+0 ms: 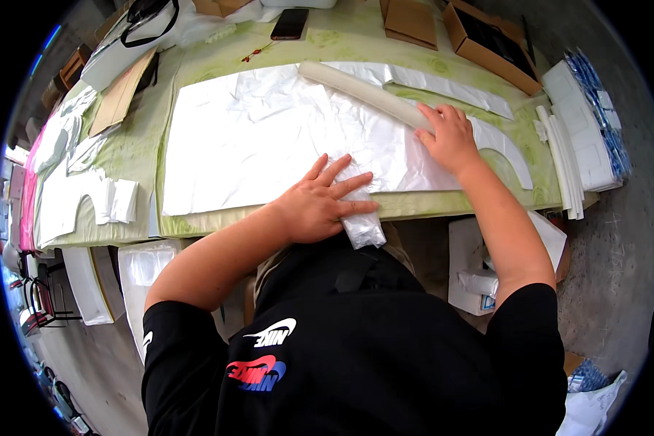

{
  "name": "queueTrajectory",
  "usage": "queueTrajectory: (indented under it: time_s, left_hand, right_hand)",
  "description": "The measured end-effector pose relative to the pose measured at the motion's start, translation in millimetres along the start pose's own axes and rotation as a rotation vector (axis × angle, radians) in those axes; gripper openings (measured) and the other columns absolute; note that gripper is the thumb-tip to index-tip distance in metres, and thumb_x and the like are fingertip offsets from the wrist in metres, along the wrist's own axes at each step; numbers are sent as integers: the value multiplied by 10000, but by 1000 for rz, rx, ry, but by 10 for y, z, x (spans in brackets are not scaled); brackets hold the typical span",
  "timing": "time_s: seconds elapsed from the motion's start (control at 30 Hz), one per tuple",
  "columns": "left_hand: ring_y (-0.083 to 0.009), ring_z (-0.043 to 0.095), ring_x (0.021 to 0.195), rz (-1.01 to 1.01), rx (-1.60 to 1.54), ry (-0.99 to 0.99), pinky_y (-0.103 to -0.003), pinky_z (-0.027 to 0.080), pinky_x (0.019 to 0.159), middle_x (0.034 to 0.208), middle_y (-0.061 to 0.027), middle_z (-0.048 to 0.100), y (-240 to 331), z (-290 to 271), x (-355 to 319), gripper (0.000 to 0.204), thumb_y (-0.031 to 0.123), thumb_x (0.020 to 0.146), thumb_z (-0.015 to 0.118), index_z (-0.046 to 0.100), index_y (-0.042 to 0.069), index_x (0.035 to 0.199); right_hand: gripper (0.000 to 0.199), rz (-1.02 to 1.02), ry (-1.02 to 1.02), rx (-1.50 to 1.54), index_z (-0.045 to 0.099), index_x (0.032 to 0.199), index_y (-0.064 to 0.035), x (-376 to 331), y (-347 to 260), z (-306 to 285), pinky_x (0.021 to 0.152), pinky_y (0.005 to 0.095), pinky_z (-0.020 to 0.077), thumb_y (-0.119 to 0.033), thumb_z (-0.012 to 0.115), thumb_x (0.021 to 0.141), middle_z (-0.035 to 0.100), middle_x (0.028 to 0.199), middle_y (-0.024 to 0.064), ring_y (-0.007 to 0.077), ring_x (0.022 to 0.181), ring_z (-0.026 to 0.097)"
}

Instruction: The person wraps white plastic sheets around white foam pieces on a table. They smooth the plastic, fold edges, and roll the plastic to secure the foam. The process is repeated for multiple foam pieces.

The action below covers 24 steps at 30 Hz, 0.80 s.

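Note:
A large white plastic carrier bag lies spread flat and creased across the table, its two handle strips toward the right. Lying slantwise on it is a long off-white tube. My right hand is closed around the tube's near right end, thumb on one side and fingers over the other. With fingers spread, my left hand presses flat at the bag's near edge. Under its fingers runs a crinkled strip of clear plastic that hangs over the table edge toward my lap.
A green patterned cloth covers the table. At the back lie a phone and an open cardboard box. Thin white rolls stand at the right edge, beside a stack of blue-and-white packs. More white bags lie at left.

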<state>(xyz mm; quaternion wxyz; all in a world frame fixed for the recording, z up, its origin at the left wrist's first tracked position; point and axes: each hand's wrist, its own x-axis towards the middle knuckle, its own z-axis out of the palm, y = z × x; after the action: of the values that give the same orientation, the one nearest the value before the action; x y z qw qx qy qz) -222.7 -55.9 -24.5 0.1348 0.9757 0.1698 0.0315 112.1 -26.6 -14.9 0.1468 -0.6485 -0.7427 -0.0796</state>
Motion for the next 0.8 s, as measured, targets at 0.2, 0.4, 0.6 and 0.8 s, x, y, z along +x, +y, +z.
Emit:
queueTrajectory:
  time_s: [0.2, 0.4, 0.6, 0.8]
  left_hand:
    - [-466, 174, 1545, 39, -200, 93, -676, 110, 1230, 1683, -90, 279, 8, -50, -93, 571, 182, 876, 637, 616, 381, 1410]
    - [-465, 301, 1482, 93, -449, 256, -587, 240, 1219, 1643, -147, 294, -74, -12, -189, 473, 249, 942, 630, 623, 275, 1415]
    - [-325, 620, 1132, -533, -647, 577, -427, 496, 1015, 1299, -143, 621, -2, 17, -134, 824, 222, 945, 693, 241, 38, 1609]
    - [-295, 706, 797, -658, -489, 532, -407, 551, 778, 857, -94, 730, -136, -19, -66, 884, 125, 897, 686, 178, 40, 1615]
  right_hand:
    - [563, -540, 25, 251, 651, 1324, -155, -522, -467, -163, 1114, 502, 386, -232, 771, 779, 562, 1386, 96, 369, 1327, 473]
    - [508, -566, -114, 569, 682, 1243, -157, -527, -980, -48, 1086, 490, 405, -183, 775, 744, 574, 1374, 84, 365, 1321, 480]
    - [234, -102, -299, 857, 727, 1056, -38, -245, -1195, 155, 792, 370, 523, -201, 707, 890, 728, 934, 94, 234, 870, 669]
    - [292, 390, -457, 965, 710, 1017, 10, 159, -1359, 92, 703, 353, 519, -272, 695, 941, 720, 850, 111, 198, 731, 653]
